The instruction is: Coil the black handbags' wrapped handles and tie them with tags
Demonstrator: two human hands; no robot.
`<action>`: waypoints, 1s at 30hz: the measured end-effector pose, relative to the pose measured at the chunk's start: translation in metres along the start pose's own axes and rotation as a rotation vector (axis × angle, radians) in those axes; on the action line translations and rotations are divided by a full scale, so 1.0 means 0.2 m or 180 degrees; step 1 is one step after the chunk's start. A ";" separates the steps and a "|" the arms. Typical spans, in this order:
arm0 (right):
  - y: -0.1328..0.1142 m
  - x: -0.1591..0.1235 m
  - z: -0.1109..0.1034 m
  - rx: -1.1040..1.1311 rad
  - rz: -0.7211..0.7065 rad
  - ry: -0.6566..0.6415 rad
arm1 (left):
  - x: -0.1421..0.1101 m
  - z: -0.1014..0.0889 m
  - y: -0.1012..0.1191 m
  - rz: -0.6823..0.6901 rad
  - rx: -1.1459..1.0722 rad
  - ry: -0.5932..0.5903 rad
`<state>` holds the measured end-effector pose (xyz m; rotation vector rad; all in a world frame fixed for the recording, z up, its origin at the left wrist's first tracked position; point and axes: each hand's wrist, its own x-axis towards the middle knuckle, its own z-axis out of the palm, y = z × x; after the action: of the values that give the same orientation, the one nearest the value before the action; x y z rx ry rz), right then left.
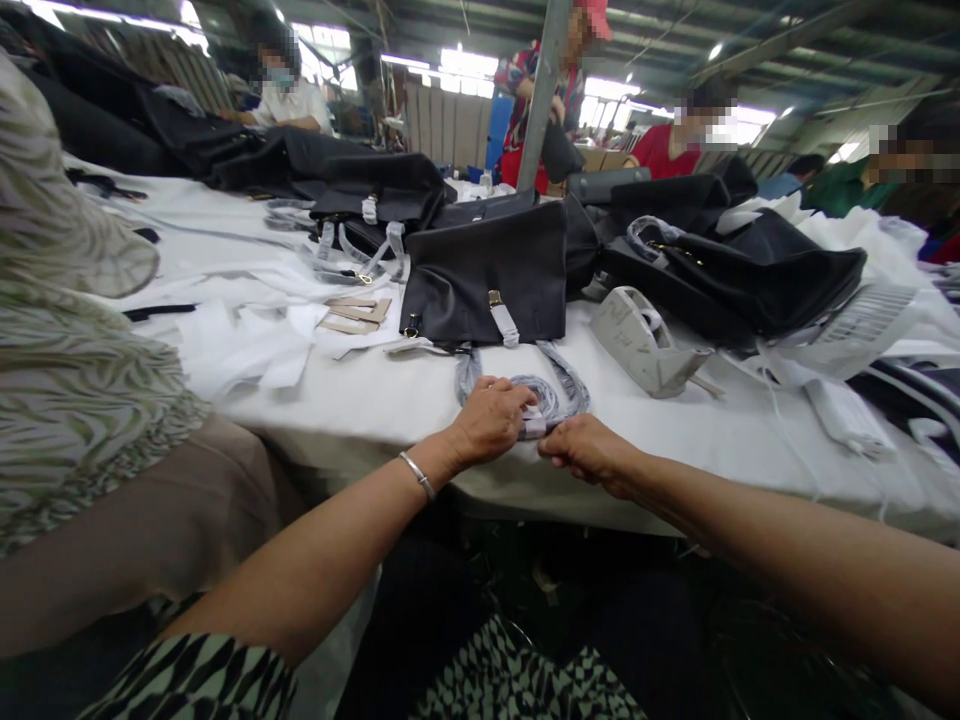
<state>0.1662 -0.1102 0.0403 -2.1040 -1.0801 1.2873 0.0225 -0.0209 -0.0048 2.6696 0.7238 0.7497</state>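
Note:
A black handbag (491, 270) lies on the white-covered table in front of me, its flap closed by a wrapped clasp. Its plastic-wrapped handle (568, 380) loops towards me, and a coiled strap (550, 393) in clear plastic rests inside the loop. My left hand (487, 420), with a silver bangle at the wrist, is closed on the handle's near side by the coil. Close to its right, my right hand (589, 452) pinches the same handle at the table edge. A pale piece of wrapping (532, 428) shows between the hands. The exact fingertip contact is partly hidden.
Right of the bag stands a grey tape dispenser (645, 340), with a white power strip (847, 418) farther right. White paper (247, 345) and beige strips (356, 315) lie left. More black bags (735, 270) are piled behind. A person (75, 300) is close on my left.

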 end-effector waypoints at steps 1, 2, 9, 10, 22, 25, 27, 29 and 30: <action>0.00 0.00 0.00 -0.0044 0.0007 -0.0004 | 0.00 -0.01 0.00 0.0032 -0.0054 -0.0014; 0.00 0.00 -0.01 -0.0081 0.0018 -0.0018 | 0.00 -0.02 0.01 0.0058 -0.0114 -0.0028; 0.02 -0.03 -0.05 0.0158 0.0024 -0.0350 | -0.02 -0.04 0.02 0.0111 -0.0236 -0.0126; 0.03 -0.04 -0.05 0.0275 0.0020 -0.0370 | -0.02 -0.04 0.01 0.0108 -0.0251 -0.0148; -0.08 -0.07 -0.13 0.1404 -0.0001 -0.0596 | -0.01 -0.01 0.01 -0.0052 -0.0506 -0.0038; -0.10 -0.05 -0.14 0.1532 -0.0019 -0.0530 | 0.00 -0.01 0.01 -0.0060 -0.0305 -0.0107; -0.10 -0.05 -0.12 0.1634 -0.0044 -0.0493 | 0.00 -0.01 0.02 -0.0103 -0.0223 -0.0111; -0.08 -0.05 -0.10 0.1790 -0.0095 -0.0433 | 0.00 -0.01 0.02 -0.0100 -0.0215 -0.0101; -0.06 -0.05 -0.08 0.1904 -0.0137 -0.0382 | 0.00 0.00 0.02 -0.0088 -0.0219 -0.0083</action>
<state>0.1734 -0.1110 0.0612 -1.5644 -0.6632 1.5015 0.0232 -0.0237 -0.0029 2.5973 0.7138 0.7183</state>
